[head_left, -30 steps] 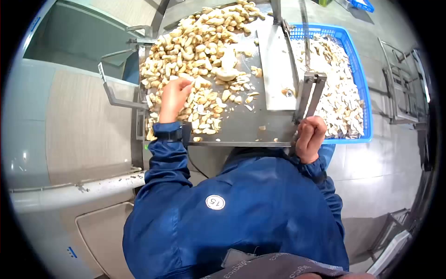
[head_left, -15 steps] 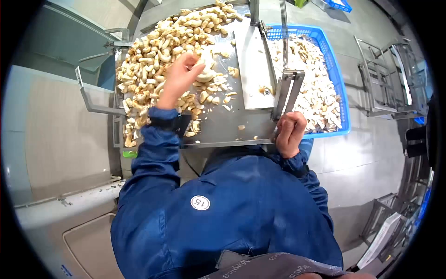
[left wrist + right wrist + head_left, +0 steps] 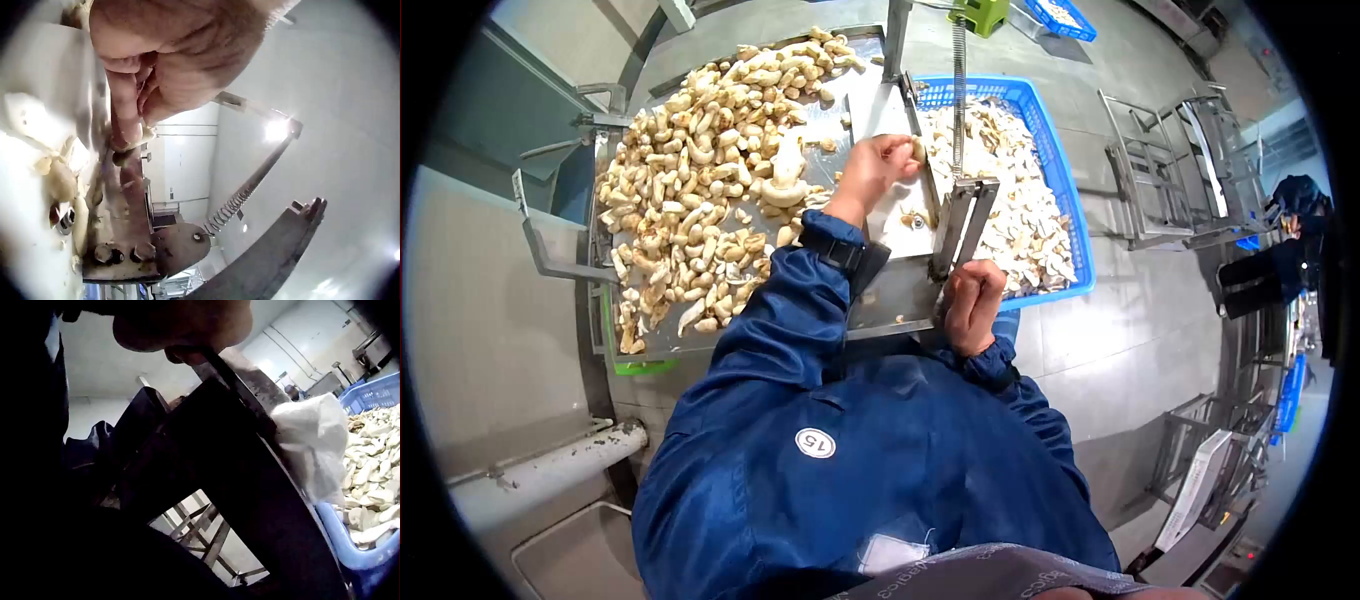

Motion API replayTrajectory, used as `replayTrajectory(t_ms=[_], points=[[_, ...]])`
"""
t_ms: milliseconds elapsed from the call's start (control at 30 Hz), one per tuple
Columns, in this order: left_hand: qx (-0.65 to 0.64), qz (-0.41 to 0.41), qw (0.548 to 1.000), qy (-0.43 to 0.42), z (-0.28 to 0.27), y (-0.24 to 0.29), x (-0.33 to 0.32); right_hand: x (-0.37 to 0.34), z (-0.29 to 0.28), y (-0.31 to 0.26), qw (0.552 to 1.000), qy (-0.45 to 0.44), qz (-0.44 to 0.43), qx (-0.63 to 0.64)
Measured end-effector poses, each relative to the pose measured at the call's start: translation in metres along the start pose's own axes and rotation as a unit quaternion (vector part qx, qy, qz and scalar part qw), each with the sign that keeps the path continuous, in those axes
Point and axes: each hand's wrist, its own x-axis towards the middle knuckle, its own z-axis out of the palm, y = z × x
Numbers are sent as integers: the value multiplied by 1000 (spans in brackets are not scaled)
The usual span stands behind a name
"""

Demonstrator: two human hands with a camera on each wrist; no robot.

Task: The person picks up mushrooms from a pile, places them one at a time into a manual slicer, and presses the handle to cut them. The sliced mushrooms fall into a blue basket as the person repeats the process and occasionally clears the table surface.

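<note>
In the head view, my left hand (image 3: pixel 875 175) is over the white cutting board (image 3: pixel 878 115), beside the cutter's blade bar. The left wrist view shows its fingertips pinching a small mushroom piece (image 3: pixel 149 134) at the metal edge, mostly covered by the fingers. Mushroom scraps (image 3: pixel 60 178) lie around a bolt on the board. My right hand (image 3: pixel 973 305) is curled round the near end of the cutter's lever (image 3: pixel 966 225), which hides the handle. A long spring (image 3: pixel 958 95) runs up from the lever. Whole pale mushrooms (image 3: pixel 690 160) are heaped on the metal table (image 3: pixel 890 300), left of the board.
A blue basket (image 3: pixel 1080 250) of sliced mushrooms (image 3: pixel 1025 200) stands right of the cutter. Metal arms (image 3: pixel 550 250) jut out at the table's left. Metal racks (image 3: pixel 1145 190) stand on the floor at right, with another person (image 3: pixel 1280 250) beyond. A green stool (image 3: pixel 980 15) is behind.
My left hand has moved right from the mushroom heap to the cutting board. The right hand stays at the lever's end. The head view has shifted, bringing another person into sight.
</note>
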Motion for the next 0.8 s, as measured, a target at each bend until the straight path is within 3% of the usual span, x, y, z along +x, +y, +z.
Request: replayTrajectory(t_ms=[100, 300, 333, 433, 467, 567, 667, 767, 800], points=[[50, 79, 995, 44, 5, -9, -2, 7, -1, -6, 999, -9, 21, 24], [-58, 65, 996, 34, 11, -28, 8, 117, 6, -105, 975, -25, 185, 119], [-83, 58, 994, 37, 11, -27, 9, 122, 9, -103, 973, -22, 177, 149], [90, 128, 985, 78, 10, -21, 5, 103, 12, -94, 981, 3, 155, 116], [1, 83, 995, 58, 12, -22, 7, 86, 11, -80, 986, 7, 128, 103], [41, 104, 992, 60, 10, -20, 6, 28, 7, -22, 1000, 11, -9, -25], [29, 111, 992, 55, 10, -17, 4, 18, 5, -14, 1000, 5, 17, -10], [31, 104, 993, 56, 11, -15, 4, 61, 3, -54, 997, -10, 77, 20], [43, 113, 991, 58, 11, -20, 6, 86, 10, -83, 986, -9, 129, 107]])
